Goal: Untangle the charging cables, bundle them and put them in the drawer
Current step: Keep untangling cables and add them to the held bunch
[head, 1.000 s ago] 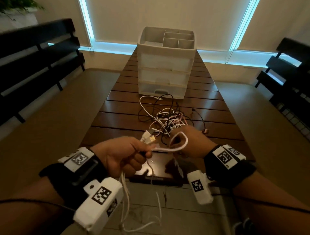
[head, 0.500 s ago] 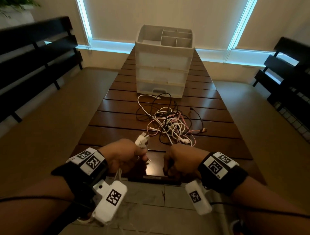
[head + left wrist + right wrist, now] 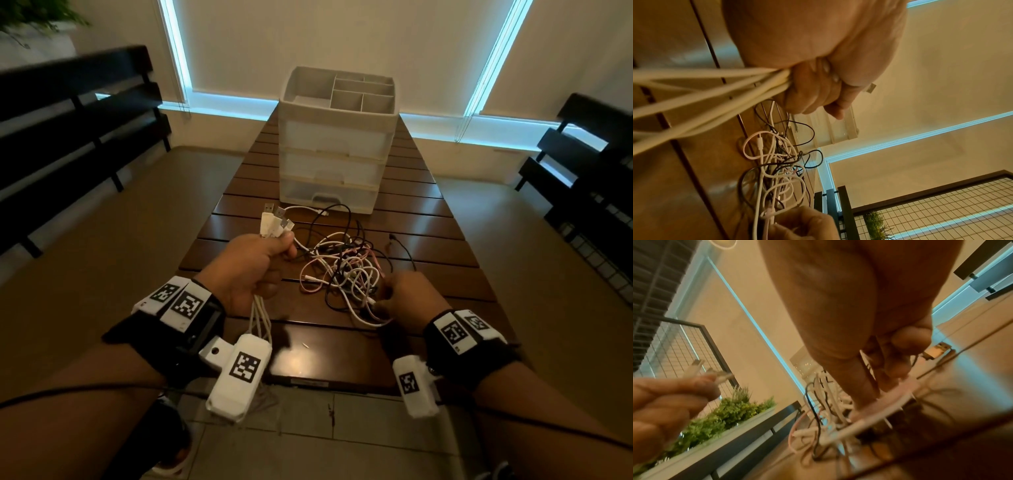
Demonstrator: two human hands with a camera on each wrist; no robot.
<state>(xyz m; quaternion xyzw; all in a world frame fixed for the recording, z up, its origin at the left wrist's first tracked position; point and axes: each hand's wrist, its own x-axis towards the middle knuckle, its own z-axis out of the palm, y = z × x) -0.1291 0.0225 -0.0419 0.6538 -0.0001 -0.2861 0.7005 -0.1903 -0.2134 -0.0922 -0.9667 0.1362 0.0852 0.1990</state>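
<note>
Fingers of our left hand are curled tight around a bundle of white cables. From the head view we see the USB plugs stand up out of this fist, and the white strands hang down under it past the near edge of the table. Only the left wrist view shows the nails pressed into the palm and the strands leaving the fist side by side.

Our right hand is at the near side of the cable tangle, which lies on the middle of the table. From the head view we see only the back of this hand. The right wrist view shows more: the thumb and the bent fingers pinch a pink-white cable of the tangle, though this picture is blurred.

At the far part of the table stands the drawer unit. Its three drawers look closed, with black and white cable ends just before the lowest one.
</note>
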